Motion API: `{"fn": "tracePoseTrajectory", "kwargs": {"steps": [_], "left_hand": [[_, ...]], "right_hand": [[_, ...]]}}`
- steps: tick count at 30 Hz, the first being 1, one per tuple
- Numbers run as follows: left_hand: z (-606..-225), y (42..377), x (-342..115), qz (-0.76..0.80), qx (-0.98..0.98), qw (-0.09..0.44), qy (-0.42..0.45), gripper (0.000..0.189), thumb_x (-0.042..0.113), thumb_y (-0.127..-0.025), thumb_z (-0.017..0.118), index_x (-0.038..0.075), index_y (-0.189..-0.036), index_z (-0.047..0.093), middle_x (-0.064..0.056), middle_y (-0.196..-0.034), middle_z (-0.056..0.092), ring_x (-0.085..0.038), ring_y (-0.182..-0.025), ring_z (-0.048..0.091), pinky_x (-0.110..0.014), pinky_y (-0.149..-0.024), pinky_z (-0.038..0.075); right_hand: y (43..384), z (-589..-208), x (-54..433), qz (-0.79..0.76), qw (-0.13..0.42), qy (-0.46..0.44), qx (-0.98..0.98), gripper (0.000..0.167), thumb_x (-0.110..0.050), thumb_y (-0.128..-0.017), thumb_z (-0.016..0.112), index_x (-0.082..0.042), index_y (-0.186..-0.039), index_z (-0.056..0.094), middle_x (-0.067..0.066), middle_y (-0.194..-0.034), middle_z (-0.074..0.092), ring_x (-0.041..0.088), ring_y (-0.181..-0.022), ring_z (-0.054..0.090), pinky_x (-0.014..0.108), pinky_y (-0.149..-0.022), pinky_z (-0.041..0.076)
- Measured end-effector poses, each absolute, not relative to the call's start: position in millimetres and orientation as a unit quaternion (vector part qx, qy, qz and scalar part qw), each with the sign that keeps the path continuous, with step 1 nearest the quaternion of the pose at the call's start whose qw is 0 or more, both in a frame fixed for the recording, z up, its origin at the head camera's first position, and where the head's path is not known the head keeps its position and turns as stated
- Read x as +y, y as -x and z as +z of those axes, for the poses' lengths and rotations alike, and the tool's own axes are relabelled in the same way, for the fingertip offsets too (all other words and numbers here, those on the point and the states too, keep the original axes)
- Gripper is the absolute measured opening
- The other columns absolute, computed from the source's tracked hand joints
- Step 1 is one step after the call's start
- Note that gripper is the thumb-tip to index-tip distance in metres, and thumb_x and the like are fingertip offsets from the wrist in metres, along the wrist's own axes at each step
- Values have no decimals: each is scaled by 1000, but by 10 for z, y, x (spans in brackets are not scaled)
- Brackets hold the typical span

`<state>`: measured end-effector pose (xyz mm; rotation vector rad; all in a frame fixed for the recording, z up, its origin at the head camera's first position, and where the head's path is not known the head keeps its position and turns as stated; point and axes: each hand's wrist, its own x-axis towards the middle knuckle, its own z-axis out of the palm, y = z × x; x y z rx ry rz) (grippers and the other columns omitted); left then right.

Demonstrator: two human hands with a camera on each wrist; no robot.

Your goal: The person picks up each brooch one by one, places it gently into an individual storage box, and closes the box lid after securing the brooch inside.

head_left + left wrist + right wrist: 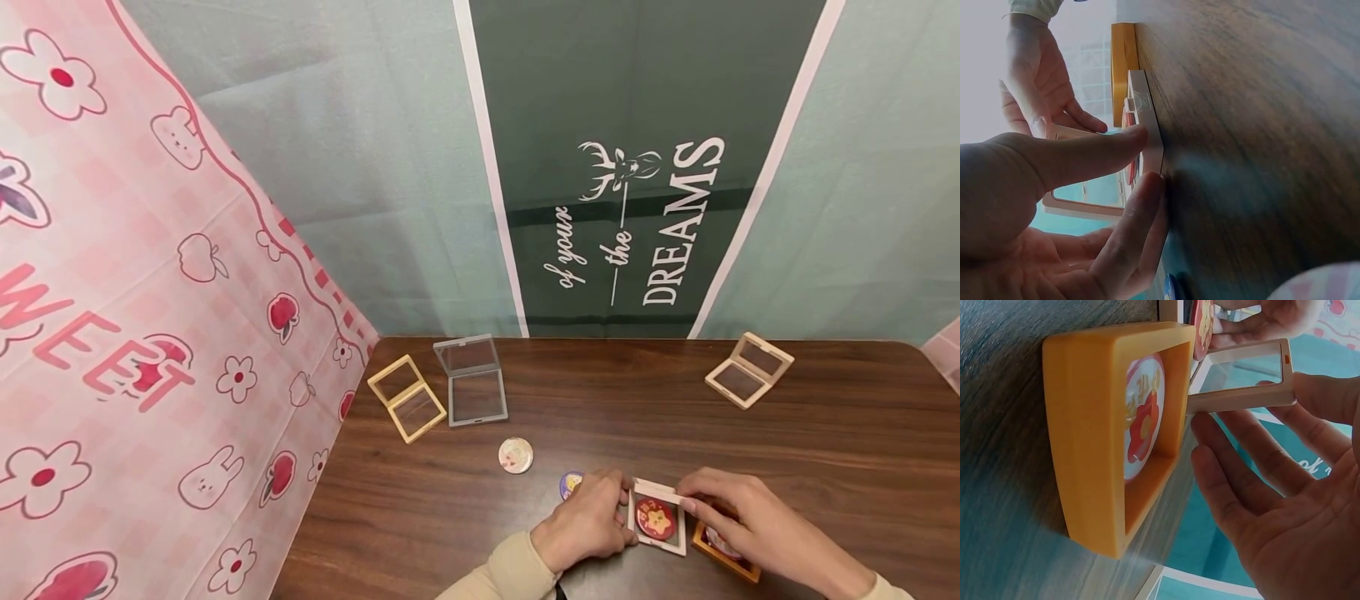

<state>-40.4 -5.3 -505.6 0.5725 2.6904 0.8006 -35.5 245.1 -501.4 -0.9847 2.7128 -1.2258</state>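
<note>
On the wooden table in the head view, a small pale pink hinged display case [662, 545] stands with its lid raised. Inside its base lies a red round badge [655, 519] with a yellow star shape. My left hand [588, 515] grips the base at its left side, thumb on the near edge and fingers behind, as the left wrist view shows. My right hand [757, 525] pinches the raised lid [1241, 400] at its free edge. Below that hand sits an orange case [1082, 444] holding a badge with a red flower [1144, 428], partly hidden in the head view.
A purple-edged badge [568, 482] lies beside my left hand, with a pale round badge [516, 456] farther left. Open cases stand toward the back: yellow [411, 390] and grey [450, 398] at left, beige [738, 360] at right. Printed cloths hang behind and at left.
</note>
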Motion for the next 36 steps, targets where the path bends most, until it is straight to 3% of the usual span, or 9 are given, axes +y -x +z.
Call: {"fn": "tracePoseTrajectory", "kwargs": {"steps": [5, 10, 20, 29, 36], "left_hand": [[-5050, 395, -54, 281, 929, 143, -192, 51, 15, -74, 98, 17, -114, 67, 16, -92, 56, 10, -70, 47, -7, -59, 41], [-5050, 388, -47, 264, 932, 146, -199, 52, 18, -74, 99, 18, -114, 66, 15, -93, 55, 9, -71, 46, -8, -59, 41], [-5054, 377, -43, 255, 935, 149, -199, 53, 16, -72, 100, 19, -114, 68, 14, -94, 56, 8, -71, 46, -9, -58, 41], [-5083, 378, -62, 234, 935, 120, -239, 50, 20, -76, 97, 15, -118, 71, 15, -90, 58, 8, -74, 46, -7, -59, 40], [-5084, 362, -58, 243, 934, 118, -235, 43, 21, -78, 95, 20, -113, 70, 20, -77, 56, 10, -60, 46, -9, -51, 38]], "right_hand": [[344, -5052, 2428, -370, -50, 345, 861, 35, -2, -93, 80, -31, -112, 74, -19, -103, 72, -7, -85, 60, 11, -68, 45], [313, -5099, 2393, -356, -97, 375, 850, 38, 0, -83, 88, -30, -104, 77, -19, -105, 71, -3, -92, 66, 8, -78, 46], [231, -5119, 2354, -343, -96, 363, 861, 32, -9, -83, 91, -35, -95, 78, -19, -105, 71, -5, -89, 62, 9, -70, 42], [190, -5246, 2370, -298, -128, 384, 865, 37, -14, -72, 97, -37, -94, 78, -20, -105, 67, 1, -96, 59, 8, -84, 40], [179, -5309, 2367, -266, -153, 388, 869, 37, -20, -67, 100, -39, -89, 77, -22, -104, 65, 5, -98, 57, 14, -86, 38]]}}
